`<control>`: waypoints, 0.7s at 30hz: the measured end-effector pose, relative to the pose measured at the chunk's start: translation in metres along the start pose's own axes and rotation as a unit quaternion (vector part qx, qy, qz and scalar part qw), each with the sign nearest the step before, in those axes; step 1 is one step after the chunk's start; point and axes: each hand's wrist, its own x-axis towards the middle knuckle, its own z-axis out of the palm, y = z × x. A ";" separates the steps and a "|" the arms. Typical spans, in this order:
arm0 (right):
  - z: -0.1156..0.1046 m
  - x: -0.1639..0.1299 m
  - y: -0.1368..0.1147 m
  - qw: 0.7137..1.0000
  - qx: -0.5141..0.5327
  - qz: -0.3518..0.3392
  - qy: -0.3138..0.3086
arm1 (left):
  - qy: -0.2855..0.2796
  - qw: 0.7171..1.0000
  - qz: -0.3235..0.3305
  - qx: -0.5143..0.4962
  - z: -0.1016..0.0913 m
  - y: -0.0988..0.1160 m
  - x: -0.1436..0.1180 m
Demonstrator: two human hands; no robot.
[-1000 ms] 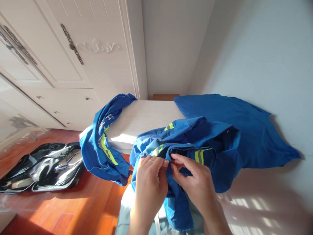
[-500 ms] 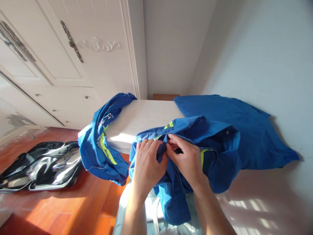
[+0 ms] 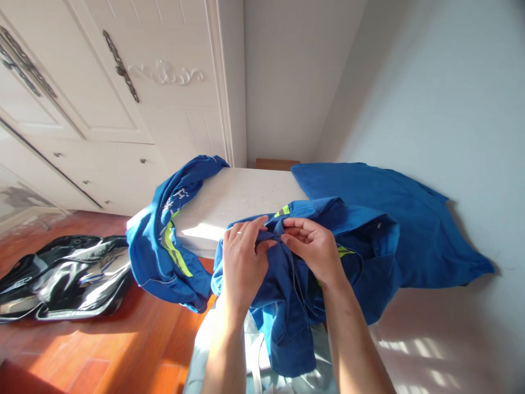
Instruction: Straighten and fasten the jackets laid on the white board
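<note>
A blue work jacket [image 3: 287,312] with yellow-green reflective strips lies bunched in front of me, partly hanging over the near edge of a white tabletop [image 3: 241,191]. My left hand [image 3: 246,254] pinches a fold of its cloth between thumb and fingers; a ring shows on one finger. Close beside it, my right hand [image 3: 311,246] grips the same stretch of cloth with thumb and forefinger. The fingertips of both hands nearly meet. Any fastener between them is too small to make out. The jacket's opening gapes toward the right.
Another blue garment [image 3: 164,246] with reflective strips drapes over the table's left end. Plain blue cloth [image 3: 394,224] spreads to the right, by the wall. An open black suitcase [image 3: 77,279] lies on the red wooden floor. A white wardrobe [image 3: 172,120] stands behind.
My left hand has shifted slightly left and its fingers have straightened along the fold. The cloth between my hands is now flatter, and my right fingers have curled in more.
</note>
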 end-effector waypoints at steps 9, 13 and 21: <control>0.015 0.014 -0.009 0.990 0.125 0.054 0.047 | 0.066 0.995 -0.071 0.009 0.017 0.019 -0.004; 0.016 0.014 -0.010 0.983 0.152 0.068 0.073 | 0.032 0.993 -0.098 -0.064 0.016 0.020 -0.002; 0.020 0.019 -0.009 0.972 0.197 0.084 0.098 | 0.095 0.984 -0.110 -0.105 0.030 0.011 0.002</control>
